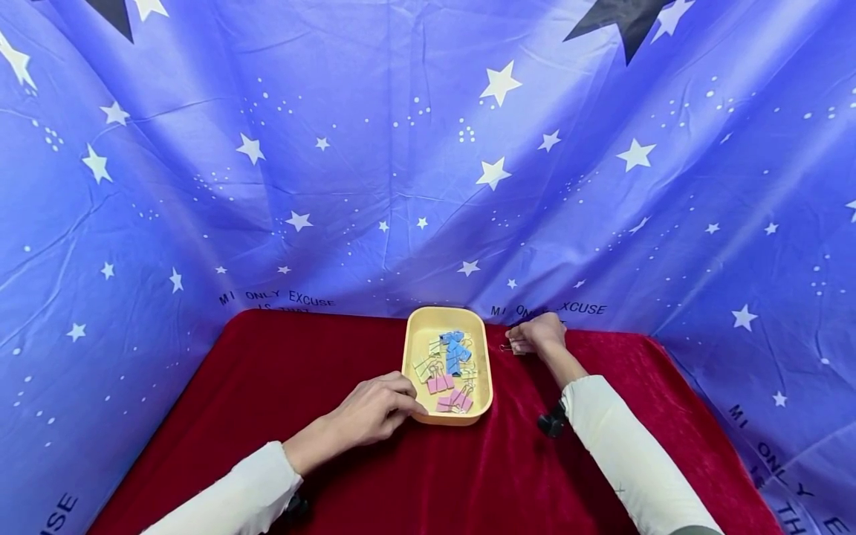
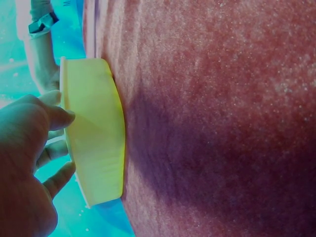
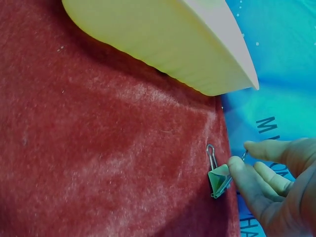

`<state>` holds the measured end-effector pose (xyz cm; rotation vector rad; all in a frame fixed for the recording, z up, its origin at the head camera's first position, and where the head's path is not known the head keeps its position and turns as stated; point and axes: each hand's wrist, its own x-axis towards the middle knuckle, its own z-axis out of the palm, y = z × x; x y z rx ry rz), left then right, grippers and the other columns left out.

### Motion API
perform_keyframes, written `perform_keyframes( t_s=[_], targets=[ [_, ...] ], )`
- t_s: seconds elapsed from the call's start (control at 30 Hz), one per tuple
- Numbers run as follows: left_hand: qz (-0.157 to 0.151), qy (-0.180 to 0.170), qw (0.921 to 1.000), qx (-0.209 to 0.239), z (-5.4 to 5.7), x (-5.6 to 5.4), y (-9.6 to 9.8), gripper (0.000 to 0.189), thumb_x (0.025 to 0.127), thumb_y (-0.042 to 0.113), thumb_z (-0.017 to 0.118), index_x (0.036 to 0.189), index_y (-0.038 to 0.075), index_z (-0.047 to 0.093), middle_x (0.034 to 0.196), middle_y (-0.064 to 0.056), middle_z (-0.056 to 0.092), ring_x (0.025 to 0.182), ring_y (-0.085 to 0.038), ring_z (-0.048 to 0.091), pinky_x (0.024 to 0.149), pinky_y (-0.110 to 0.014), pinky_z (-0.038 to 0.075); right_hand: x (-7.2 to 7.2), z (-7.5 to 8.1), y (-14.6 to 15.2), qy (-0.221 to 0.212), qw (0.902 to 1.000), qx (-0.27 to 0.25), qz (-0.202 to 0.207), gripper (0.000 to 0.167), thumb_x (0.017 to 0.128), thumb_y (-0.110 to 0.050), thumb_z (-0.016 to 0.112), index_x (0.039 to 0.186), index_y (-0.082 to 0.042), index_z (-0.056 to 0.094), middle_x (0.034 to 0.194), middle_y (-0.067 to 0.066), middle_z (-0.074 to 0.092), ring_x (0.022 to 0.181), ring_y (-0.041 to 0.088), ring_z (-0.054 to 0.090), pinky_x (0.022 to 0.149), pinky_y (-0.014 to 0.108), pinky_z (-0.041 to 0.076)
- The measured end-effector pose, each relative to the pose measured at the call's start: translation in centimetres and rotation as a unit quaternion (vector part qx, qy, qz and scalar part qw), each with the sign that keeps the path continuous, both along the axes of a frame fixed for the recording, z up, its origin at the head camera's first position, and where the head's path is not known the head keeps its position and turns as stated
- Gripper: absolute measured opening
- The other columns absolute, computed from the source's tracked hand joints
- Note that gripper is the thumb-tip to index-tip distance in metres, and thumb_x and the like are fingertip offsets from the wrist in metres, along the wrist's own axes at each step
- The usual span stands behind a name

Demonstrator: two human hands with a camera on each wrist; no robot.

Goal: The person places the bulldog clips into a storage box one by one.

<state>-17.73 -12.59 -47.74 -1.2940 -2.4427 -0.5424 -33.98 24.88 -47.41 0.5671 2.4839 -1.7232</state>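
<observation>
A yellow tray (image 1: 484,371) stands on the red cloth with several binder clips inside: blue ones (image 1: 458,357), pink ones (image 1: 440,384) and pale yellowish ones. My left hand (image 1: 377,407) holds the tray's near-left corner, its fingertips at the rim as the left wrist view shows. To the right of the tray, near the cloth's far edge, is my right hand (image 1: 542,333). Between its thumb and finger it pinches one wire handle of a pale binder clip (image 3: 218,178). The clip's other wire handle points away from the fingers, over the cloth.
Red velvet cloth (image 1: 301,371) covers the table. A blue curtain (image 1: 401,186) with white stars hangs right behind the far edge and along both sides. The tray's wall (image 3: 148,39) rises between the two hands.
</observation>
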Motion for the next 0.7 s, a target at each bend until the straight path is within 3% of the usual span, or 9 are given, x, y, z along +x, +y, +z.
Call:
perform_keyframes(
  t_s=[0.07,0.1,0.17,0.4,0.53,0.63,0.7],
  targets=[
    [0.001,-0.001,1.0000,-0.001,0.0,0.0,0.0,0.027,0.095,0.004,0.083,0.107,0.027,0.091,0.101,0.009,0.075,0.105,-0.008,0.068,0.088,-0.022,0.060,0.3,0.2,0.1,0.003,0.9999,0.005,0.009,0.017,0.078,0.006,0.091,0.092,0.012,0.083,0.065,0.015,0.078,0.052,0.023,0.078,0.070,0.042,0.070],
    [0.001,-0.002,1.0000,-0.001,0.0,0.0,0.0,0.027,0.095,0.004,0.084,0.108,0.027,0.091,0.101,0.010,0.075,0.105,-0.008,0.068,0.088,-0.022,0.060,1.3,1.4,-0.7,-0.004,0.9998,-0.018,0.005,0.017,0.078,0.014,0.087,0.094,0.016,0.081,0.061,0.014,0.076,0.050,0.021,0.076,0.063,0.039,0.069],
    [0.002,-0.003,1.0000,-0.002,-0.1,0.0,0.0,0.026,0.096,0.005,0.084,0.108,0.027,0.091,0.102,0.010,0.075,0.105,-0.008,0.068,0.088,-0.022,0.060,2.0,1.8,-0.8,0.003,0.9997,-0.019,0.016,0.017,0.079,0.015,0.086,0.096,0.016,0.081,0.060,0.011,0.076,0.049,0.017,0.076,0.062,0.035,0.068],
    [-0.001,-0.005,1.0000,-0.001,-0.1,-0.1,-0.1,0.025,0.097,0.006,0.084,0.109,0.027,0.091,0.103,0.010,0.076,0.104,-0.007,0.068,0.088,-0.022,0.059,3.3,2.2,-0.5,0.005,0.9982,-0.049,0.034,0.033,0.082,0.020,0.080,0.114,0.025,0.075,0.061,0.007,0.077,0.052,0.010,0.076,0.064,0.029,0.067],
    [-0.007,-0.015,0.9999,-0.003,0.0,-0.1,-0.1,0.026,0.101,0.006,0.078,0.110,0.026,0.091,0.102,0.008,0.076,0.103,-0.008,0.068,0.087,-0.023,0.059,3.5,2.2,-0.1,-0.016,0.9975,-0.068,0.014,0.030,0.081,0.022,0.081,0.110,0.023,0.077,0.060,0.004,0.076,0.053,0.010,0.076,0.065,0.028,0.067],
    [-0.010,-0.021,0.9997,-0.003,0.1,-0.1,-0.1,0.028,0.101,0.005,0.076,0.111,0.026,0.091,0.101,0.008,0.075,0.102,-0.009,0.067,0.085,-0.023,0.058,3.3,2.1,0.4,-0.043,0.9957,-0.082,-0.004,0.015,0.081,0.021,0.083,0.095,0.014,0.080,0.059,0.004,0.074,0.052,0.011,0.076,0.065,0.026,0.067],
    [-0.010,-0.021,0.9997,-0.002,0.2,-0.1,-0.1,0.029,0.099,0.004,0.076,0.111,0.026,0.091,0.101,0.008,0.075,0.102,-0.009,0.067,0.085,-0.022,0.058,3.3,2.1,0.8,-0.063,0.9925,-0.104,-0.011,0.014,0.083,0.021,0.082,0.084,0.007,0.078,0.059,0.004,0.074,0.052,0.013,0.076,0.067,0.025,0.067]
  ],
)
